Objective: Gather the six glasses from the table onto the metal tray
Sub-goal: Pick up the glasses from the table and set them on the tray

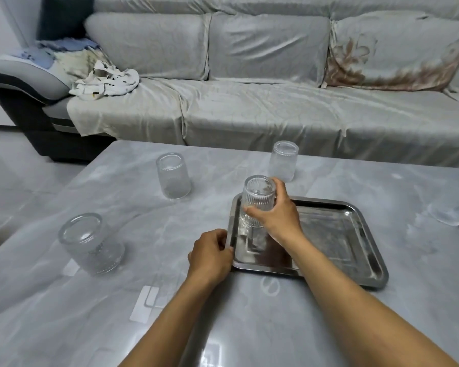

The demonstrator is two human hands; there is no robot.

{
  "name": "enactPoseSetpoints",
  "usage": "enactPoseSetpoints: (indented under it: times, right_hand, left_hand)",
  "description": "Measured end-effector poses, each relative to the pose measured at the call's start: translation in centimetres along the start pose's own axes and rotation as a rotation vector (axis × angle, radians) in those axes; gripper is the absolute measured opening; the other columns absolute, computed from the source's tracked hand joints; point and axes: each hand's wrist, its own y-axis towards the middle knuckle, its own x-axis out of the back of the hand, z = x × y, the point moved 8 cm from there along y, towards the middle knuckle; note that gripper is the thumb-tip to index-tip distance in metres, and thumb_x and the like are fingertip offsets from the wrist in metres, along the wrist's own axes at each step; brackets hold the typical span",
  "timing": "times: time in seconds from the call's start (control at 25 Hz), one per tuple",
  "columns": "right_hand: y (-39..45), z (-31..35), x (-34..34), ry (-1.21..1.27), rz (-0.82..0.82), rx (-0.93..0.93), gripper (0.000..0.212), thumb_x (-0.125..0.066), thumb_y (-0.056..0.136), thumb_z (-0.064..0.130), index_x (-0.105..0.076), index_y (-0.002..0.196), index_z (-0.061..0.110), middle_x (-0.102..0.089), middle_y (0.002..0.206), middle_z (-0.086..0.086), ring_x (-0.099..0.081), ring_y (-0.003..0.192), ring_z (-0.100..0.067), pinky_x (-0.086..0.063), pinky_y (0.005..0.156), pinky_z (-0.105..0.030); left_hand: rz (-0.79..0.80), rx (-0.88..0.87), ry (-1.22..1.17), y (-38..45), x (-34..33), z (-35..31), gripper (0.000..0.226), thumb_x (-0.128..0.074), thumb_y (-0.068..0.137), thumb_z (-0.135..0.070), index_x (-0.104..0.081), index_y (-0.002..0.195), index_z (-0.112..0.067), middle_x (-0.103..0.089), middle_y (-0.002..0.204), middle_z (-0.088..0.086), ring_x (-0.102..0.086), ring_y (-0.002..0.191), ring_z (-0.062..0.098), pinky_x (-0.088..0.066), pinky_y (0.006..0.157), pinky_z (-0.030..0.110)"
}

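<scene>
A rectangular metal tray lies on the grey marble table. My right hand grips a ribbed glass, upside down, at the tray's far-left corner. My left hand pinches the tray's left rim. Three more upside-down glasses stand on the table: one near left, one mid left, one at the back. Another glass lies at the right edge, partly cut off.
A grey covered sofa runs along the far side of the table, with crumpled cloths on its left end. The table's left edge drops to a tiled floor.
</scene>
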Motion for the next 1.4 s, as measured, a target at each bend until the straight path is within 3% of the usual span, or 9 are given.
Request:
enactPoseSetpoints:
  times: [0.2, 0.36, 0.48, 0.6, 0.68, 0.88, 1.12, 1.24, 1.4]
  right_hand:
    - [-3.7, -0.4, 0.9, 0.035, 0.013, -0.076, 0.108, -0.085, 0.066, 0.038, -0.019, 0.149, 0.023, -0.040, 0.152, -0.004, -0.042, 0.135, -0.026, -0.036, 0.101, -0.032]
    - [-11.1, 2.5, 1.5, -0.107, 0.034, 0.158, 0.080, -0.076, 0.077, 0.020, -0.034, 0.145, 0.020, -0.036, 0.154, 0.000, -0.034, 0.141, -0.018, -0.028, 0.108, -0.024]
    - [-14.3, 4.0, 3.1, -0.173, 0.117, 0.295, 0.063, -0.073, 0.079, 0.019, -0.047, 0.136, 0.028, -0.033, 0.152, 0.013, -0.026, 0.138, 0.002, -0.017, 0.105, -0.007]
    - [-15.2, 4.7, 4.8, -0.124, 0.119, 0.313, 0.053, -0.074, 0.079, 0.019, -0.054, 0.128, 0.028, -0.036, 0.141, 0.021, -0.030, 0.127, 0.011, -0.027, 0.105, -0.012]
    - [-15.2, 4.5, 5.4, -0.102, 0.106, 0.269, 0.048, -0.073, 0.081, 0.018, -0.057, 0.126, 0.023, -0.041, 0.137, 0.017, -0.037, 0.128, 0.003, -0.035, 0.105, -0.025]
    - [-14.5, 4.5, 5.0, -0.077, 0.105, 0.227, 0.050, -0.071, 0.081, 0.017, -0.054, 0.127, 0.025, -0.055, 0.122, 0.017, -0.056, 0.117, -0.012, -0.041, 0.088, -0.016]
    - [-14.6, 5.8, 3.0, 0.089, 0.269, 0.235, 0.090, -0.075, 0.071, 0.042, -0.023, 0.144, 0.048, -0.044, 0.145, 0.022, -0.046, 0.125, 0.005, -0.042, 0.099, -0.017]
    - [-13.0, 4.7, 4.7, 0.140, 0.131, 0.170, 0.094, -0.079, 0.055, 0.023, -0.038, 0.137, 0.038, -0.064, 0.126, 0.011, -0.061, 0.113, -0.007, -0.051, 0.096, -0.034]
    - [-11.5, 1.7, 7.5, 0.163, 0.003, 0.040, 0.074, -0.082, 0.048, 0.034, -0.054, 0.116, 0.037, -0.073, 0.102, 0.014, -0.068, 0.094, -0.004, -0.055, 0.081, -0.033]
  left_hand:
    - [-0.009, -0.016, 0.029, -0.7, 1.9, -1.5, 0.033, -0.062, 0.077, -0.021, -0.069, 0.109, -0.018, -0.073, 0.104, 0.004, -0.066, 0.097, 0.025, -0.052, 0.090, 0.038]
    - [-0.566, -0.122, 0.154, -2.3, 13.2, -2.2, 0.041, -0.058, 0.076, -0.026, -0.064, 0.116, -0.018, -0.065, 0.119, 0.009, -0.053, 0.113, 0.033, -0.043, 0.093, 0.042]
    - [-0.872, 0.050, 0.265, -4.2, 19.8, 1.9, 0.064, -0.064, 0.069, -0.027, -0.045, 0.130, -0.021, -0.041, 0.145, 0.013, -0.035, 0.128, 0.039, -0.033, 0.102, 0.053]
    - [-0.728, 0.243, 0.005, -3.8, 20.6, 8.2, 0.088, -0.075, 0.070, -0.028, -0.028, 0.144, -0.020, -0.033, 0.150, 0.015, -0.038, 0.132, 0.039, -0.033, 0.106, 0.050]
    - [-0.693, 0.187, -0.156, -3.3, 20.2, 9.3, 0.084, -0.079, 0.069, -0.026, -0.036, 0.140, -0.020, -0.046, 0.140, 0.014, -0.048, 0.124, 0.037, -0.038, 0.101, 0.043]
    - [-0.720, 0.023, -0.180, -4.6, 19.0, 4.8, 0.082, -0.081, 0.061, -0.031, -0.043, 0.133, -0.027, -0.062, 0.121, 0.006, -0.057, 0.110, 0.032, -0.043, 0.091, 0.039]
    - [-0.215, -0.434, -0.206, -7.9, 8.0, -8.6, 0.101, -0.085, 0.049, -0.047, -0.034, 0.135, -0.048, -0.068, 0.099, -0.018, -0.065, 0.091, -0.002, -0.053, 0.079, 0.017]
    - [-0.104, -0.501, -0.210, -9.4, 3.1, -11.3, 0.094, -0.083, 0.052, -0.037, -0.038, 0.135, -0.044, -0.069, 0.109, -0.011, -0.066, 0.097, 0.001, -0.055, 0.086, 0.028]
    - [0.237, -0.435, -0.385, -7.8, -0.7, -11.9, 0.090, -0.078, 0.062, -0.044, -0.036, 0.142, -0.040, -0.056, 0.133, -0.009, -0.054, 0.120, 0.001, -0.045, 0.101, 0.028]
